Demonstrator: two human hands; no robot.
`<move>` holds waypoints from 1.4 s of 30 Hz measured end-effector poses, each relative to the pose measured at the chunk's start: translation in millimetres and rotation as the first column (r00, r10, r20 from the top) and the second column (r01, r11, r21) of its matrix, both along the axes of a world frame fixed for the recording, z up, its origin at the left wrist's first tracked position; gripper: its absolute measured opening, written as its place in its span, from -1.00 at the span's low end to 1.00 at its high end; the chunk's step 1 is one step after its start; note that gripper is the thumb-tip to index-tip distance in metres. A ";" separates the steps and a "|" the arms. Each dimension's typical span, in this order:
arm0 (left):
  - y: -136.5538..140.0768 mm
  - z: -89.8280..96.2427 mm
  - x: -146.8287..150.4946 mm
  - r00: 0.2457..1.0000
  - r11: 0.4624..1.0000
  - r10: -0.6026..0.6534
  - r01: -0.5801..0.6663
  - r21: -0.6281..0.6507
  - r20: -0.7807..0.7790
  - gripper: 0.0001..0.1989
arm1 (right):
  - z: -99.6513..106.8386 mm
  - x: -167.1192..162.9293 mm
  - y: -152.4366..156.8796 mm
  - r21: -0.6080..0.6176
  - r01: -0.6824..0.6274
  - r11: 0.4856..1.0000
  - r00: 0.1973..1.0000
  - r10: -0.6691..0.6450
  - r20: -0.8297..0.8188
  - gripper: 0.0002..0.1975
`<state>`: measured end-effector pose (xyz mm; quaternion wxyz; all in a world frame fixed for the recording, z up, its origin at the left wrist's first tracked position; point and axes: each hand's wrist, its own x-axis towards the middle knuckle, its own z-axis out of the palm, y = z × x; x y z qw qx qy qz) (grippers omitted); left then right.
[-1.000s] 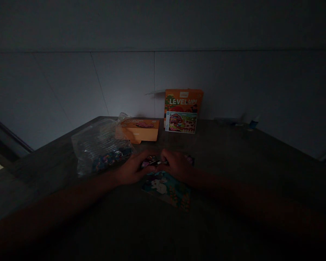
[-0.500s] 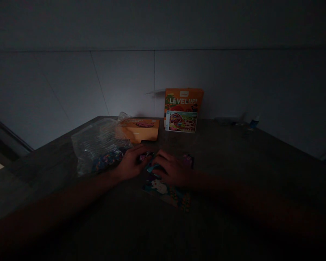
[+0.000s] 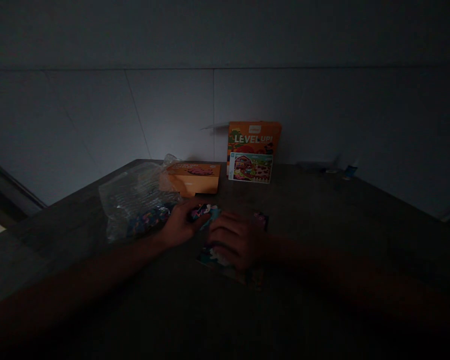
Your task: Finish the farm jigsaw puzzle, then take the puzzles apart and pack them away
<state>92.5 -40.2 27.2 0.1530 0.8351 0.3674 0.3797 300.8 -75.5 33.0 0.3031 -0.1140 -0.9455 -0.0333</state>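
Note:
On the dark table lies a partly joined jigsaw puzzle (image 3: 230,276) with a rabbit picture on it. My left hand (image 3: 180,222) rests at its upper left edge, thumb and fingers apart around a dark, colourful section (image 3: 202,210). My right hand (image 3: 234,237) lies over the middle of the puzzle with its fingers bent and spread, covering much of the rabbit. A purple puzzle part (image 3: 261,219) shows beyond the right hand. Whether any loose piece is under the right fingers is hidden in the dim light.
A clear plastic bag (image 3: 125,192) holding loose puzzle pieces (image 3: 148,220) lies at left. Beside it sits an orange box (image 3: 198,185). An orange "LEVEL UP!" box (image 3: 254,135) stands against the wall, a farm picture card (image 3: 251,168) leaning on it. A small blue-labelled item (image 3: 348,172) is far right.
My right hand has moved slightly down and toward me over the puzzle, covering more of the rabbit and baring the upper section. My left hand has stayed nearly still.

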 end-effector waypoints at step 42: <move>-27.7 4.6 16.2 0.967 0.983 -0.180 0.181 -0.012 -0.178 -0.86 | -11.7 2.0 16.9 -0.412 0.147 0.899 0.829 -0.340 -0.445 -0.94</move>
